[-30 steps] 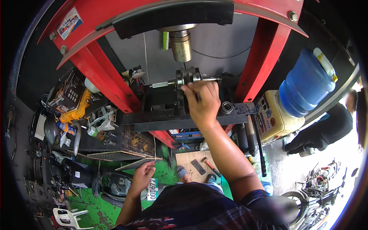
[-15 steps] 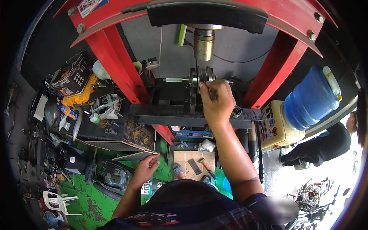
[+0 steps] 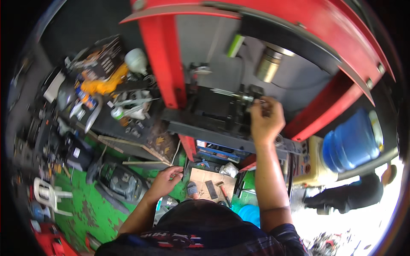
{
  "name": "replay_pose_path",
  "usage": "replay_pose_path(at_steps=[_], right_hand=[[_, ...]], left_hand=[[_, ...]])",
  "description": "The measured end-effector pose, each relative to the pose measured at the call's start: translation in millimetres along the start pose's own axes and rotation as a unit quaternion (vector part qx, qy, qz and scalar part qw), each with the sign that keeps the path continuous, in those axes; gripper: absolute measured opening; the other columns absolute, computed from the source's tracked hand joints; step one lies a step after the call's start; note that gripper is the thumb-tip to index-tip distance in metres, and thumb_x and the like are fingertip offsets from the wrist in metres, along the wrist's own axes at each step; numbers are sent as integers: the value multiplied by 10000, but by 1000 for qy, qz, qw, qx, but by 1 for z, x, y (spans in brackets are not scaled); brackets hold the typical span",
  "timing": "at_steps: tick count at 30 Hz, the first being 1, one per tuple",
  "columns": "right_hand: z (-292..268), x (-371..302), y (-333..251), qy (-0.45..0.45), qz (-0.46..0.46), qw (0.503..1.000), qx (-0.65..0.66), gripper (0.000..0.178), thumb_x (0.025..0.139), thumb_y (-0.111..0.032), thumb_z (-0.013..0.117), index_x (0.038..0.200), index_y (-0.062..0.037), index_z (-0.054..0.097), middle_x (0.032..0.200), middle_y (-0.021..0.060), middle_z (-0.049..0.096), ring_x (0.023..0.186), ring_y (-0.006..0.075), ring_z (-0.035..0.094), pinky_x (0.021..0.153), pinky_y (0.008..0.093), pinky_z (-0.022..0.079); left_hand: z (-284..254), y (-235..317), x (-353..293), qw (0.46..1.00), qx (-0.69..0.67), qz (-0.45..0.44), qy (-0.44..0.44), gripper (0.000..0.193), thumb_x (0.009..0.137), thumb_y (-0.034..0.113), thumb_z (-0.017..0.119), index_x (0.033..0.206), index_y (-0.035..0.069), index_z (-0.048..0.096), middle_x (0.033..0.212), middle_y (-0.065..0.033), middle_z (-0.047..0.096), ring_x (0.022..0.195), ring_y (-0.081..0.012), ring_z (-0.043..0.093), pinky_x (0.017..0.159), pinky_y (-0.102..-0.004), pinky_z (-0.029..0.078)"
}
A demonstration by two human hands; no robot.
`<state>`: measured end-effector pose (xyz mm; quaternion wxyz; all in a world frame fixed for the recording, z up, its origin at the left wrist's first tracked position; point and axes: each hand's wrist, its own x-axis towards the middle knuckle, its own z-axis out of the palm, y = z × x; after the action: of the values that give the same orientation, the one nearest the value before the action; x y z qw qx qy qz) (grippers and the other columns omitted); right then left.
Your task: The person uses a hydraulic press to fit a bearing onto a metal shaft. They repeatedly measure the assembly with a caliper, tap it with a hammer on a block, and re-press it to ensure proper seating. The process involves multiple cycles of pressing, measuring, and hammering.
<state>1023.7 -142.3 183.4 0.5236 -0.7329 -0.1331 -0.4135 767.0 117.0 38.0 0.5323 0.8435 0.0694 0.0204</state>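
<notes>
A metal crankshaft (image 3: pixel 245 98) lies across the black bed (image 3: pixel 205 128) of a red shop press (image 3: pixel 160 59), its thin shaft end pointing left. My right hand (image 3: pixel 269 120) reaches up to it, fingers curled round its right end; the fingers partly hide that end, and motion blurs it. Above, to the upper right, hangs the brass-coloured press ram (image 3: pixel 269 65), apart from the crankshaft. On the bed beside my right wrist sits a small ring-shaped bearing (image 3: pixel 279 139). My left hand (image 3: pixel 166 182) hangs low in front of me, empty, its fingers loosely bent and apart.
A cluttered bench (image 3: pixel 124 104) stands left of the press. At right, a blue water jug (image 3: pixel 351 136) rests by a beige jerrycan (image 3: pixel 315 164); another person (image 3: pixel 354 192) crouches beyond. On cardboard (image 3: pixel 198 177) below lies a hammer (image 3: pixel 224 194). A motorcycle (image 3: pixel 121 181) stands lower left.
The whole view has turned and shifted, so the press appears tilted and farther right. My right hand's fingers now curl round the crankshaft's right end. My left hand stays low and empty.
</notes>
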Motion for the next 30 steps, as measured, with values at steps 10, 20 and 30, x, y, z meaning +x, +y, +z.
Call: replay_pose_path(at_steps=[10,20,30], right_hand=[[30,28,19,-41,18,961,274,502,1091,-228,583,639,-85,417,621,-25,393,584,79,313,547,291,224],[19,29,-62,32,-96,941,323,502,1096,-174,484,627,-62,347,581,14,285,527,132,268,523,317,263],[37,-63,-189,-273,7,860,432,513,1133,-268,441,656,-85,397,577,-1,379,522,104,315,517,315,253]], left_hand=[[-11,0,-12,1000,9,15,22,358,995,220,679,1300,32,675,1170,-156,743,1035,-241,732,897,-375,571],[2,85,59,977,-118,173,-48,511,1018,319,682,1414,14,577,1334,-170,669,1113,-226,706,929,-368,578],[16,123,82,833,-451,258,190,754,1029,594,479,1521,24,434,1492,-191,517,1388,-279,495,1160,-441,392]])
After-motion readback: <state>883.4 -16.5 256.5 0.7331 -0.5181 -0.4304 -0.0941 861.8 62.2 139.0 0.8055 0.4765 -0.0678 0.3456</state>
